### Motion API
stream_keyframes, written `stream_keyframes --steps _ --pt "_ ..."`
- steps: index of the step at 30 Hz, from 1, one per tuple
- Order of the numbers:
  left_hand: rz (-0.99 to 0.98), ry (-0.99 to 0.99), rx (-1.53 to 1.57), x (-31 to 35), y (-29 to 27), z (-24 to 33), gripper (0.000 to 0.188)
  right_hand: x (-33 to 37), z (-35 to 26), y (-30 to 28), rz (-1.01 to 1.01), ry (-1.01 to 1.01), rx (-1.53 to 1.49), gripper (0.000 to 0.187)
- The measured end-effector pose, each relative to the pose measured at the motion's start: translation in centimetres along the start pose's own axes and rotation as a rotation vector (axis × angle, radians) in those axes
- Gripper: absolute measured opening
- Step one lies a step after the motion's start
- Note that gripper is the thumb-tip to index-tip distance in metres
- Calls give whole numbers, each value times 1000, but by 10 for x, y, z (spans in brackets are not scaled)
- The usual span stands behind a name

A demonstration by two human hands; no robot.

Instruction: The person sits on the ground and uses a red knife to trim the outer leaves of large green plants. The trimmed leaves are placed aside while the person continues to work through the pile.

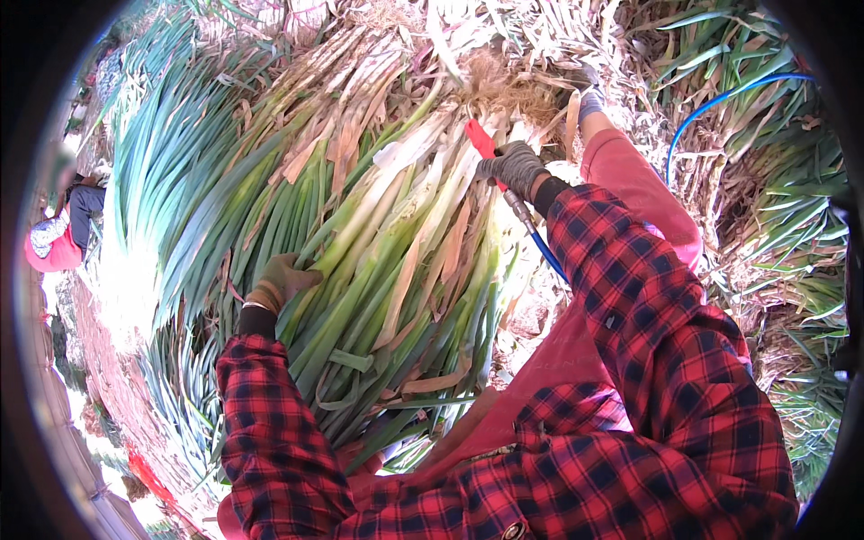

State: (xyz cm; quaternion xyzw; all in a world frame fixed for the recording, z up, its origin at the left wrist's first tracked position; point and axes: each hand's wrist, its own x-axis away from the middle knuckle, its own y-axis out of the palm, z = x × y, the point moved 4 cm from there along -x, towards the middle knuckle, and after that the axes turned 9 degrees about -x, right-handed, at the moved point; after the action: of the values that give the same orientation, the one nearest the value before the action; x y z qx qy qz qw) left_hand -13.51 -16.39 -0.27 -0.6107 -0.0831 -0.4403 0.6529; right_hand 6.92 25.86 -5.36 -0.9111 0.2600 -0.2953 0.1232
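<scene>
A large heap of long green onions [360, 234] spreads before me, green leaves toward me and pale stalks with hairy roots [499, 85] at the far end. Among the leaves on its left side is my left hand [281, 283], in a brownish glove, with the thumb over several leaves and the fingers curled in, partly hidden. My right hand [517, 167], in a grey glove, is closed round a red air blow gun [481, 139]. Its nozzle end points toward the roots. From its metal fitting a blue hose [549, 256] runs down behind my right sleeve.
More green onions [166, 171] lie at the left, and others [801, 225] line the right side. Dry husks [594, 36] litter the far ground. Another stretch of blue hose [738, 88] curves at upper right. Another person [67, 234] is at the far left edge.
</scene>
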Motion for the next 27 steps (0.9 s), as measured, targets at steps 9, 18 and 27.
stream_keyframes --steps 9,18,27 --pt "48 82 39 -8 9 -1 46 5 2 26 -97 -21 61 35" --pt "317 43 -52 -14 2 11 61 49 -21 14 -177 -113 5 43" --pt "945 50 -401 -105 -111 37 41 137 -46 8 -420 -169 106 45"
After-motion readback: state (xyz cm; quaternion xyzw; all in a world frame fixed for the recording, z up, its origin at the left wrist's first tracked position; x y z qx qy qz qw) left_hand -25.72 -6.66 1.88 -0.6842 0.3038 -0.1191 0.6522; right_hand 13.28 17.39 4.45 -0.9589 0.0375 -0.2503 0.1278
